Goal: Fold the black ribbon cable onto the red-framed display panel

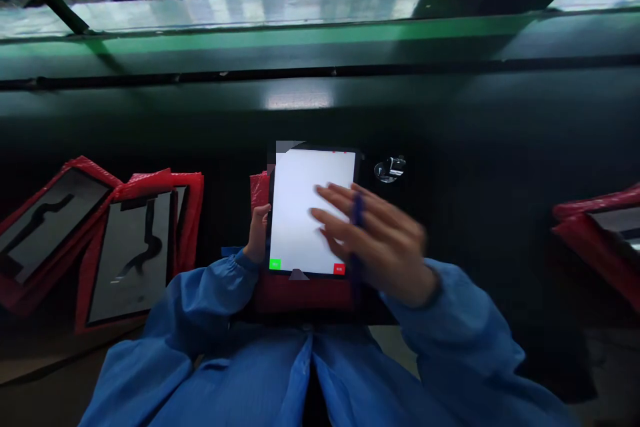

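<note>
A tablet (305, 207) with a lit white screen stands tilted in front of me, with a green box at its lower left and a red one at its lower right. My left hand (257, 233) grips its left edge, thumb on the frame. Over the right part of the screen is my right hand (380, 240), blurred by motion, fingers stretched towards the display. A dark blue pen-like stick (357, 220) is tucked between those fingers. Whether the fingertips touch the glass I cannot tell. Under the tablet lies a red padded sleeve (303, 295).
On the left, red bubble-wrap sleeves (187, 240) hold panels (133, 260) with dark flex strips. Another red sleeve (590, 233) lies at the far right. A small shiny clear item (390, 169) rests beyond the tablet's right side. A black rail (280, 73) crosses the back.
</note>
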Available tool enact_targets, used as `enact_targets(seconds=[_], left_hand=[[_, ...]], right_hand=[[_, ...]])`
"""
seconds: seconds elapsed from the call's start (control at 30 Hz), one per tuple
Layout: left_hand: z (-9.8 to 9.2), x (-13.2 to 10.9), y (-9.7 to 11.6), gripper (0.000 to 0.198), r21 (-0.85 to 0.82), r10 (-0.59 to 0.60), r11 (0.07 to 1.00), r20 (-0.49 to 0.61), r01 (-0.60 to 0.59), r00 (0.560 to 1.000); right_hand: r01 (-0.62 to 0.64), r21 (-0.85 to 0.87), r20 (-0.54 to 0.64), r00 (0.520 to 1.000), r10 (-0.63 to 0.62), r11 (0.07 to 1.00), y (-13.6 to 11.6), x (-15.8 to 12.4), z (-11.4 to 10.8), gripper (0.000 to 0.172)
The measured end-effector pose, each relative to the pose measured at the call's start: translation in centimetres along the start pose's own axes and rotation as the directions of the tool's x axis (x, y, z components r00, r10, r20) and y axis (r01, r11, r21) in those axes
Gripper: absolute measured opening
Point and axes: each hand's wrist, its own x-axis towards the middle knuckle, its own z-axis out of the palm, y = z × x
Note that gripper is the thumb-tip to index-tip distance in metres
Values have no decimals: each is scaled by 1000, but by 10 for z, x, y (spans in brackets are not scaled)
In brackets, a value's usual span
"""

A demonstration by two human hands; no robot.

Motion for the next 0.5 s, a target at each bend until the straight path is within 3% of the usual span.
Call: enact_targets(seconds=[0.07, 0.13, 0.23, 0.3, 0.4, 0.5], left_hand=[[1, -2, -2, 54, 28, -3, 1000, -16, 4, 1000], [1, -1, -2, 56, 59, -19, 998, -37, 21, 999], [-2, 2, -2, 56, 80, -13, 997, -38, 16, 999], [-3, 4, -1, 52, 77, -6, 997, -24, 8, 1000], [-3, 4, 1, 38, 74, -11, 997, -41, 15, 999], [-1, 1, 3, 28, 81, 2, 997, -97, 6, 995]], right_hand=[[109, -49, 120, 987, -102, 993, 3, 0, 30, 44], [151, -92, 205, 970, -129, 984, 9, -4, 50, 51], [166, -129, 147, 978, -146, 978, 18, -20, 59, 17], [175, -106, 70, 983, -168, 979, 20, -34, 54, 13], [39, -14, -98, 994, -40, 999, 21, -58, 37, 18], [-252, 44, -300, 920, 253, 967, 33, -86, 22, 21]])
